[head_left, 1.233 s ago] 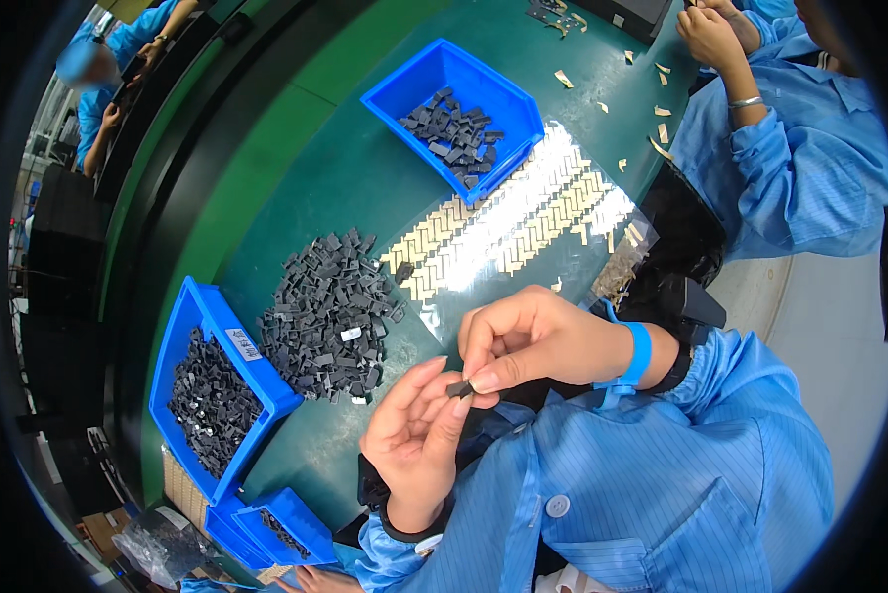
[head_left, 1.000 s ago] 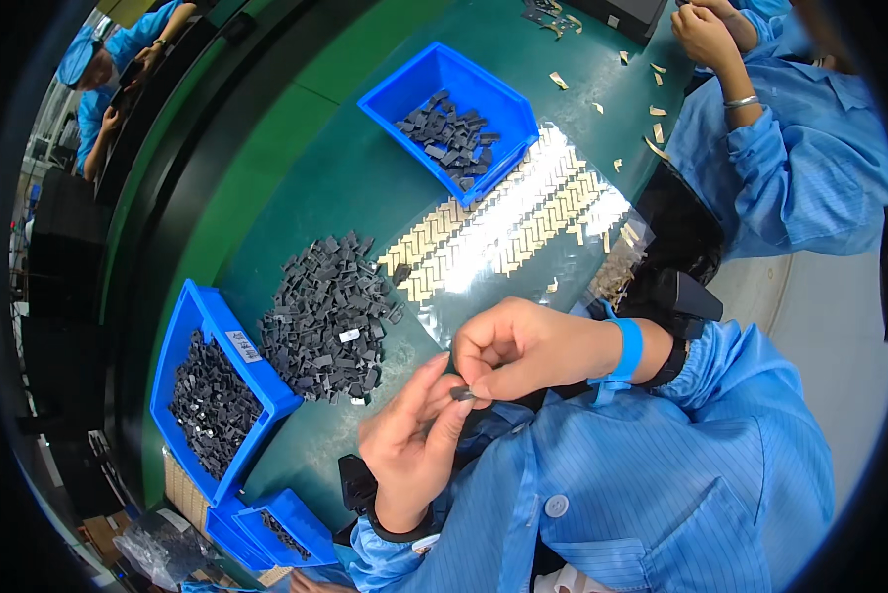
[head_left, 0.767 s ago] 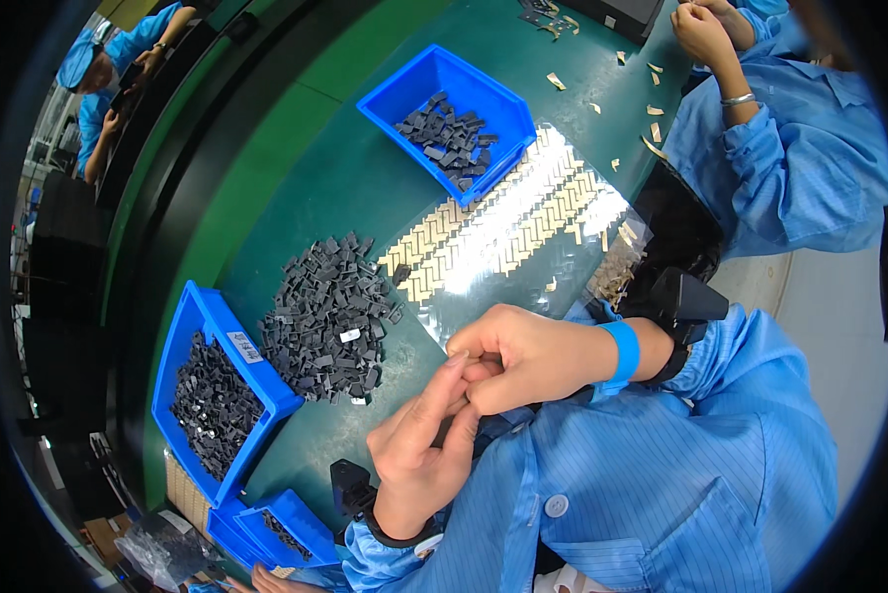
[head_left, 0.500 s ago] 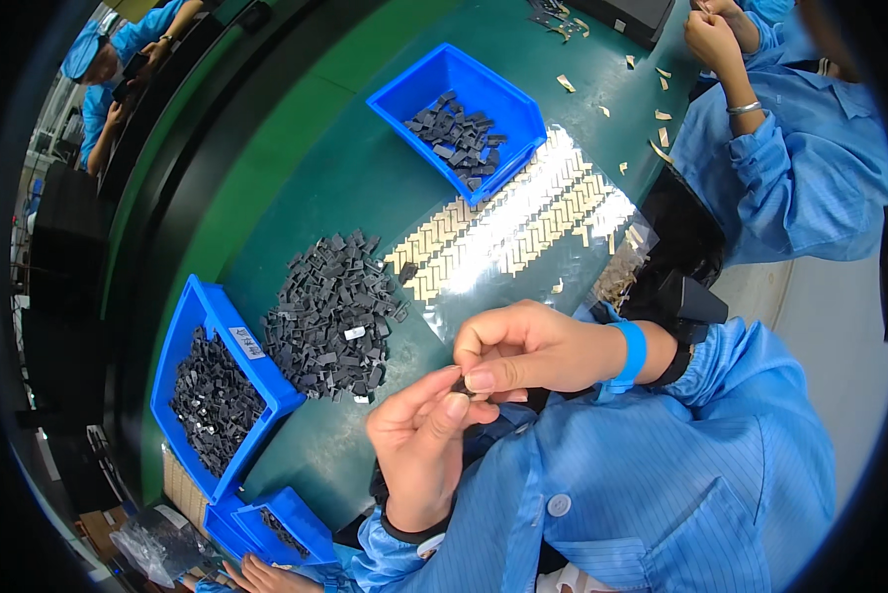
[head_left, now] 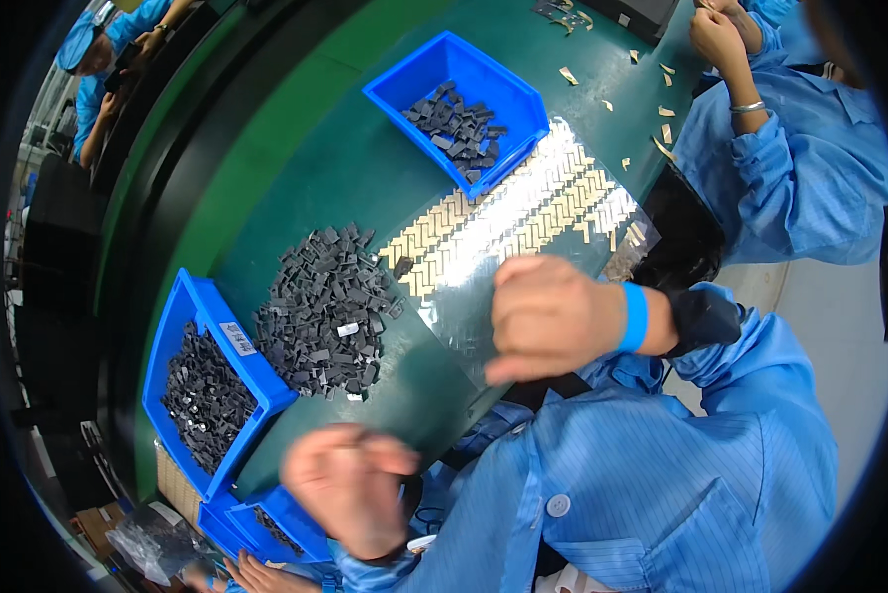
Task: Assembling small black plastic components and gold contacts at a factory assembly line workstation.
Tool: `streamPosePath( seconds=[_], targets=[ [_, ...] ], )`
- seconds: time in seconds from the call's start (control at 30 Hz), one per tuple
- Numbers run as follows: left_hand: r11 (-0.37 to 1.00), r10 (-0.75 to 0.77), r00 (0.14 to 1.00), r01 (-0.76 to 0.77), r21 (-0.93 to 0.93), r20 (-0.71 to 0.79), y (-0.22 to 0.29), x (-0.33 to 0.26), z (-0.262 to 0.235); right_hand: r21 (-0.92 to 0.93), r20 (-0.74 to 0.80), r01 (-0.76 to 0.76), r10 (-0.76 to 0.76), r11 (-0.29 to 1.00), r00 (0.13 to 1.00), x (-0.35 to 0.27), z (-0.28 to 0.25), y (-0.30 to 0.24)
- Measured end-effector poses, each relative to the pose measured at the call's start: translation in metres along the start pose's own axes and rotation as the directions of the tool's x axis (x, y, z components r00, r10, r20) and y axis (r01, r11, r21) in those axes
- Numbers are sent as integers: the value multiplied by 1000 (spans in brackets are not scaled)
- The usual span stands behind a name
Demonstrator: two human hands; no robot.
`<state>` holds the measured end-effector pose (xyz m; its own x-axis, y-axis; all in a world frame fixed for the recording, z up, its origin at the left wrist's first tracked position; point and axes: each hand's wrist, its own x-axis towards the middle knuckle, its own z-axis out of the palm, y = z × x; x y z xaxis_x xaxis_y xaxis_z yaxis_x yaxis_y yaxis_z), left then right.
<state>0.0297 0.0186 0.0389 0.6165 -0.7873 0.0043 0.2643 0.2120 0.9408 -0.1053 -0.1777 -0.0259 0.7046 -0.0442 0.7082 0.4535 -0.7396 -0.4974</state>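
My left hand, smeared by motion, is over the near table edge, close to the small blue bin. Whether it holds anything is not visible. My right hand, a blue band on its wrist, hovers at the near corner of a clear sheet with its fingers curled in; what they hold, if anything, is hidden. Rows of cream adhesive strips cover the sheet, and one small dark piece lies at its left end. Left of it spreads a heap of small dark plastic pieces.
A blue bin with dark pieces stands on the sheet's far edge. Another blue bin, full of small dark parts, is at the left. Peeled scraps litter the far right table. Co-workers sit at the right and far left.
My hands were together, pinching a small dark piece. Now they are apart: the left has moved left and nearer, the right slightly right and away from me.
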Motion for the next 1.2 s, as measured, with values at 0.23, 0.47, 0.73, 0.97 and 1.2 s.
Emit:
streamPosePath(
  seconds=[0.23,0.47,0.73,0.97,1.2],
  targets=[
    [256,557,806,63,965,-200,77,16,-123,-175,-38,-308,307,935,951,6,-30,16],
    [-146,253,893,-344,927,372,0,52,-35,-178,160,-281,309,943,937,14,11,38],
    [20,-57,886,-460,888,460,-64,84,2,-152,232,-252,282,956,931,20,25,55],
    [42,-23,903,-428,903,430,-67,92,0,-125,213,-270,292,955,933,24,27,56],
    [47,-7,907,-420,906,421,-68,93,0,-189,228,-268,308,945,924,28,30,57]
  ],
)
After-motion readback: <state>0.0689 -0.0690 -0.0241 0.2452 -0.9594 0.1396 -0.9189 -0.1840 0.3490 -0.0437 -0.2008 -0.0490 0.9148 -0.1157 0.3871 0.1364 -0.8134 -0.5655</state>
